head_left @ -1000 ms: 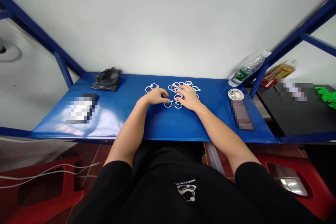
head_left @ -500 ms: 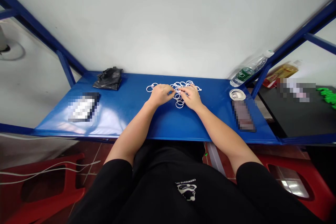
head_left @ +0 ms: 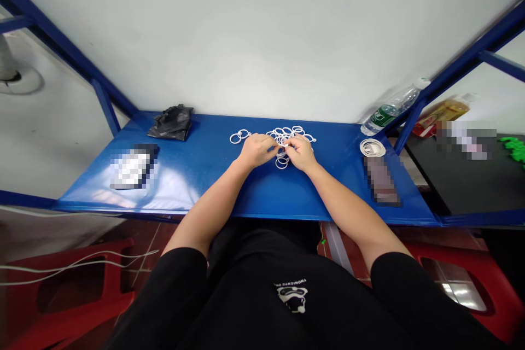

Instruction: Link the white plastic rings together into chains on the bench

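Observation:
My left hand (head_left: 258, 150) and my right hand (head_left: 300, 153) are close together over the middle of the blue tabletop. Their fingertips pinch a small white piece between them, which looks like part of a white ring (head_left: 285, 146). Behind and beneath the fingers lies a heap of thin white rings (head_left: 282, 133), several of them overlapping. One ring (head_left: 281, 164) pokes out in front of the hands. Left of my left hand lie two more rings (head_left: 235, 138), touching each other. The fingers partly hide the pinched piece and the middle of the heap.
A crumpled black plastic bag (head_left: 171, 122) and a blurred flat item (head_left: 134, 167) lie on the left. To the right are a leaning water bottle (head_left: 385, 115), a coiled white band (head_left: 372, 147) and a blurred dark item (head_left: 382, 180). Blue frame bars (head_left: 105, 106) flank the tabletop (head_left: 213, 188).
My left hand has shifted slightly right, nearer my right hand. The small white piece shows a little more clearly between the fingertips. The camera view has moved slightly.

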Demonstrator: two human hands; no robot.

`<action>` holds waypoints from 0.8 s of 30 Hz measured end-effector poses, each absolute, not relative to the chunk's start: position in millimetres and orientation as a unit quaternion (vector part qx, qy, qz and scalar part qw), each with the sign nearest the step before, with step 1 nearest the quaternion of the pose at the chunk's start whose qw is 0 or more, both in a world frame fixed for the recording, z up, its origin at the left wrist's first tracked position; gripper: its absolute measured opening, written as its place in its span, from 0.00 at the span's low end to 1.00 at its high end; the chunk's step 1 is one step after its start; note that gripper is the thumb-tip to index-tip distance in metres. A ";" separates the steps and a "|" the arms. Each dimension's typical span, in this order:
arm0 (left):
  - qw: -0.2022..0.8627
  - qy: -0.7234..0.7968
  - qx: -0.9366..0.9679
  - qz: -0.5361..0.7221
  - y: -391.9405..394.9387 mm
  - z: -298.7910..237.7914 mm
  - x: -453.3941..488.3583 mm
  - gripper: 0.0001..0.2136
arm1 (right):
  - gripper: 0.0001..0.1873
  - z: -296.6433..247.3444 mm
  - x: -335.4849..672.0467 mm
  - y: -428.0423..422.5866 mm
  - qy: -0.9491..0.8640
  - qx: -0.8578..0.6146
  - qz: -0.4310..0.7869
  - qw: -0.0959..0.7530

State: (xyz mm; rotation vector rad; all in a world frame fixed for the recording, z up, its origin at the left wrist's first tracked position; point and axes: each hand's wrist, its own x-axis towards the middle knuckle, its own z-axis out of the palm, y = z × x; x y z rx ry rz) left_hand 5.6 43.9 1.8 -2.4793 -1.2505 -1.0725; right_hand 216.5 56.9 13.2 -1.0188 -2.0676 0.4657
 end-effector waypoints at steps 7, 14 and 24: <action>0.069 -0.412 -0.834 -0.359 40.3 -2.9 19.8 0.13 | 0.15 11.8 218.7 62.0 -0.787 -0.422 0.202 0.402; 0.075 -0.522 -0.732 -0.431 57.5 -0.5 -16.3 0.13 | 0.22 6.1 218.0 63.8 -0.761 -0.461 0.159 0.427; 0.117 -0.635 -0.611 -0.458 69.4 -18.5 -51.7 0.11 | 0.12 -0.7 221.9 72.6 -0.762 -0.479 0.122 0.418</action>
